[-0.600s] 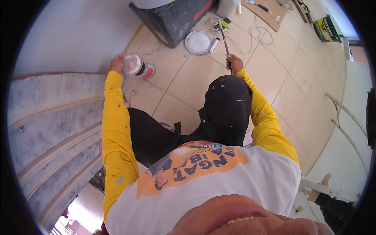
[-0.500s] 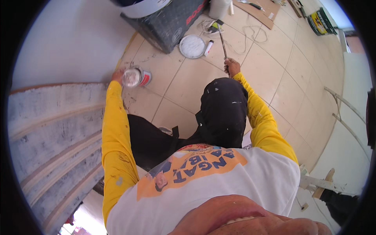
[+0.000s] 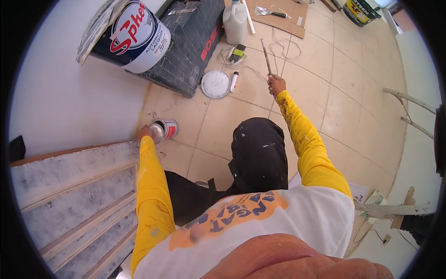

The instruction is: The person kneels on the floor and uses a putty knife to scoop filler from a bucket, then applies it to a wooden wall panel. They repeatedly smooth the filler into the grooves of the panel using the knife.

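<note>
My left hand (image 3: 145, 132) is low at the left, beside the wall and a panelled board. Its fingers curl round a pale, round, lid-like piece (image 3: 157, 134), tilted at the mouth of a small paint can (image 3: 172, 129). The can stands on the floor and has a red and white label. Partly hidden by the piece, the can's inside looks dark. Out ahead to the right, my right hand (image 3: 277, 84) is closed round a thin dark stick (image 3: 266, 56) with a paler tip. The stick points away from me, over the tiles, and its kind is unclear.
A large paint bucket (image 3: 153, 42) stands on a black tool case (image 3: 183, 51). Close by are a white-filled round lid (image 3: 216, 84), a small white tube (image 3: 234, 82), a corded green-black device (image 3: 238, 53) and a plastic jug (image 3: 235, 22). The panelled board (image 3: 74, 172) stands at left.
My view has shifted, bringing the bucket more into sight. The stick's tip has moved right, away from the corded device. The lid-like piece has shifted left, showing more of the can's mouth.
</note>
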Tool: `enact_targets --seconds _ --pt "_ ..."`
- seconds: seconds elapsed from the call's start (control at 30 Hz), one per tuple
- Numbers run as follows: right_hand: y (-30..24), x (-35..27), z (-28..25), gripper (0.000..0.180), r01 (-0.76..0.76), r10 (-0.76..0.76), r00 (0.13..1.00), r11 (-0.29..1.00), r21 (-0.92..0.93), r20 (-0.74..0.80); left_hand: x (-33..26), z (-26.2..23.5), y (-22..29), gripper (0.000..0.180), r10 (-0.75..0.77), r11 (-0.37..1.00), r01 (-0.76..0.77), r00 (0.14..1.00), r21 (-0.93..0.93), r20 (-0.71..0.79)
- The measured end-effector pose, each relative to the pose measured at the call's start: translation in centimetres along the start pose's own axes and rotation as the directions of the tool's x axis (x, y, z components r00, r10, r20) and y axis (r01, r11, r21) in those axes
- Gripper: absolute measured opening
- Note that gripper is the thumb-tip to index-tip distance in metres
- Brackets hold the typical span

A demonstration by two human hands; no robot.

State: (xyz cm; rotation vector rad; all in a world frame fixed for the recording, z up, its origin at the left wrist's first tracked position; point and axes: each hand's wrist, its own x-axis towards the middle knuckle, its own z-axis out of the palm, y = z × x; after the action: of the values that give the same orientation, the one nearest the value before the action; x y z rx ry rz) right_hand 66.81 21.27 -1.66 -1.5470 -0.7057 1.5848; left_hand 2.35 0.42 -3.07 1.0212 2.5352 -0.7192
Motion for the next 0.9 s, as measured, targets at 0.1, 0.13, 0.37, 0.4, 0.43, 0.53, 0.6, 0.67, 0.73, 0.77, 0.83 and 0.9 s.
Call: enact_targets --seconds 0.1,0.13,0.37,0.4,0.43,0.53,0.6,0.67,0.73,0.77,0.83,0.9 --pt "0.1 2.9 0.3 0.028 0.116 -0.113 0.990 0.993 0.038 -0.085 -1.3 -0.5 1.0 0.100 -0.190 0.576 0.144 0.981 -0.805 0.039" --pt "0.0 4.0 0.2 0.032 0.131 -0.127 0.990 0.989 0.063 -0.064 -2.8 -0.3 1.3 0.109 -0.122 0.347 0.096 0.991 -0.933 0.057" --pt "2.4 9.9 0.2 0.041 0.060 -0.066 0.984 0.997 -0.044 -0.163 -6.6 -2.8 4.0 0.120 -0.138 0.735 0.147 0.988 -0.662 0.066" --pt "2.5 11.3 0.3 0.040 0.065 -0.078 0.979 0.995 -0.071 -0.190 -6.7 -2.9 4.2 0.120 -0.120 0.723 0.141 0.990 -0.677 0.078" --pt "2.0 13.1 0.6 0.040 0.115 -0.131 0.979 0.987 -0.113 -0.155 -6.7 -3.0 4.1 0.120 -0.106 0.712 0.160 0.987 -0.683 0.120" --pt "-1.8 18.7 2.6 0.042 0.200 -0.233 0.967 0.944 -0.264 -0.102 -6.7 -3.2 3.9 0.122 -0.067 0.796 0.085 0.996 -0.599 0.053" --pt "-5.0 21.4 3.9 0.042 0.255 -0.285 0.955 0.930 -0.266 -0.081 -6.9 -3.3 3.9 0.125 -0.071 0.817 0.082 0.997 -0.571 0.042" --pt "-6.0 22.9 4.9 0.042 0.249 -0.280 0.955 0.936 -0.248 -0.101 -7.1 -3.2 4.1 0.128 -0.056 0.835 0.056 0.998 -0.547 0.017" --pt "-5.6 23.9 5.4 0.042 0.236 -0.276 0.956 0.924 -0.300 -0.100 -7.0 -3.2 4.7 0.129 -0.036 0.847 0.021 0.999 -0.532 -0.018" --pt "-4.8 24.3 5.3 0.041 0.211 -0.276 0.953 0.902 -0.377 -0.127 -6.9 -3.1 4.9 0.130 -0.019 0.842 0.003 1.000 -0.539 -0.024" --pt "-3.1 25.0 5.0 0.038 0.228 -0.326 0.938 0.834 -0.503 -0.117 -6.6 -3.0 5.3 0.130 0.006 0.831 -0.020 1.000 -0.555 -0.027" --pt "-3.1 26.1 4.8 0.046 0.266 -0.415 0.910 0.620 -0.738 -0.021 -6.4 -2.8 5.4 0.129 0.040 0.828 -0.047 0.999 -0.558 -0.026"
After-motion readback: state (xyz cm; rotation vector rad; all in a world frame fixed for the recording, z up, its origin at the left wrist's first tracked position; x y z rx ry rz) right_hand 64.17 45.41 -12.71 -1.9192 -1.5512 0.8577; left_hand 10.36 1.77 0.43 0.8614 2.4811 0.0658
